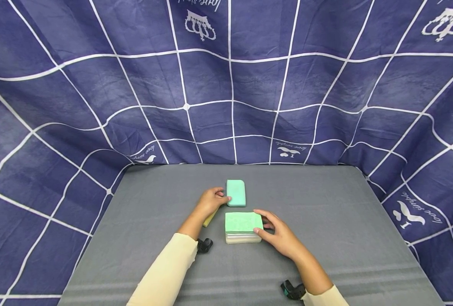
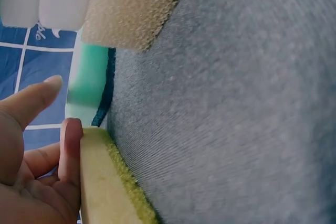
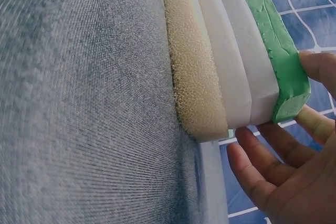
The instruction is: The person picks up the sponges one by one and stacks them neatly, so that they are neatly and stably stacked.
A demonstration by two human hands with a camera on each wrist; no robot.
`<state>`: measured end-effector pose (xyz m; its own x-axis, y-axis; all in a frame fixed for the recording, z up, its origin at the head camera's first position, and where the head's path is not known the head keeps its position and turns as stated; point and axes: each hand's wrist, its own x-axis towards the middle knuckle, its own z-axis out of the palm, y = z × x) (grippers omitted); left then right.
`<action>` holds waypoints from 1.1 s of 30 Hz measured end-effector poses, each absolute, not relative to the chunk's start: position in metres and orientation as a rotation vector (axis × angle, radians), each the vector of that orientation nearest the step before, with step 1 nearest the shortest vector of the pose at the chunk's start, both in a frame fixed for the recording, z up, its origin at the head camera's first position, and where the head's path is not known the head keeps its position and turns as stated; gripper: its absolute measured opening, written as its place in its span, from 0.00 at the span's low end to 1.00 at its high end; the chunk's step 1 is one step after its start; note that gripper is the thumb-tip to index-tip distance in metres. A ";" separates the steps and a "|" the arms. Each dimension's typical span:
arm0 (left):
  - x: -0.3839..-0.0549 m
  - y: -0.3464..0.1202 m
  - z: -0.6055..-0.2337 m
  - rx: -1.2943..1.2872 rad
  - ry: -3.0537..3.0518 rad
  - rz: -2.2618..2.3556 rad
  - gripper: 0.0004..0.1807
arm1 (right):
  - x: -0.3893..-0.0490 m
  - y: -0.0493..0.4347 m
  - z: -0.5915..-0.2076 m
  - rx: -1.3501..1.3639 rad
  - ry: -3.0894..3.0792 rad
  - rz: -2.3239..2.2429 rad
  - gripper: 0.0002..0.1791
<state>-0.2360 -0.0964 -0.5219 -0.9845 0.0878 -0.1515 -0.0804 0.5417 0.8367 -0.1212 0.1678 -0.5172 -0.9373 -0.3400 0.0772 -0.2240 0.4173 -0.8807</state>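
Note:
A stack of sponges stands on the grey table: a beige coarse-pored sponge (image 3: 194, 72) at the bottom, two white sponges (image 3: 231, 66) above it, and a wrinkled green block (image 1: 243, 222) on top. At the stack's right end, my right hand (image 1: 281, 238) holds the green block between thumb and index finger, other fingers beside the white layers. Beyond the stack lies a teal sponge (image 1: 236, 191) with a dark underside. My left hand (image 1: 211, 199) is at its left edge, thumb and fingers apart. Partly hidden beneath that hand, a yellow sponge (image 2: 100, 182) lies beside its fingers.
The grey cloth-covered table (image 1: 307, 191) is bounded at the back and sides by a blue checked curtain (image 1: 257, 85). Black wrist cameras (image 1: 205, 245) sit below both wrists, close to the tabletop.

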 end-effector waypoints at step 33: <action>-0.231 -0.095 -0.522 0.016 2.520 1.510 0.38 | -0.120 0.167 -0.516 -0.514 2.550 -1.579 0.31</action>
